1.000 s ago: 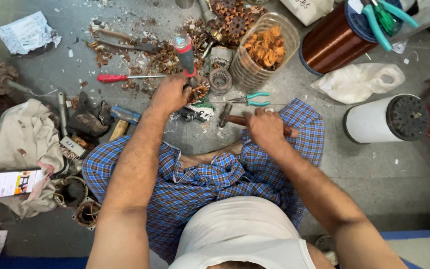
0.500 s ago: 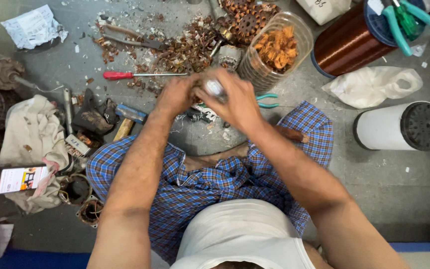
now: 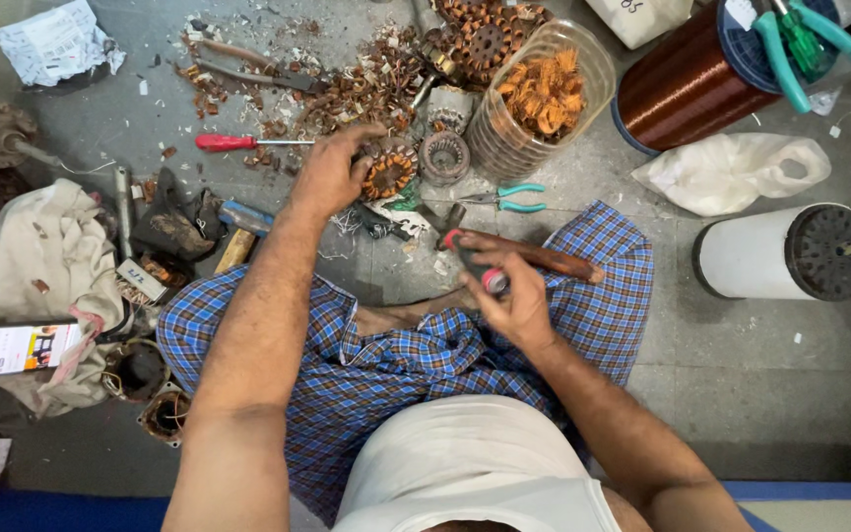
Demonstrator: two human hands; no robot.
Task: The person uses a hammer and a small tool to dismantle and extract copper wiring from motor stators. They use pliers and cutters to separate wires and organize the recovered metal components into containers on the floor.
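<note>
The left hand point(image 3: 332, 177) grips a wound stator point(image 3: 389, 172) on the floor. The right hand point(image 3: 509, 286) holds a red-handled tool point(image 3: 475, 264). Copper wire is still inside; cut scraps point(image 3: 366, 89) lie nearby.

Left hand point(image 3: 332, 172) covers part of the stator point(image 3: 388, 172); the tool point(image 3: 473, 264) tip hides inside the right hand point(image 3: 509, 286); the spool point(image 3: 701, 74) runs off the top edge.

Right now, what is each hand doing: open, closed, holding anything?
Left hand: closed on a round copper-wound motor core on the floor.
Right hand: closed around a small red-handled tool, held above the lap.
</note>
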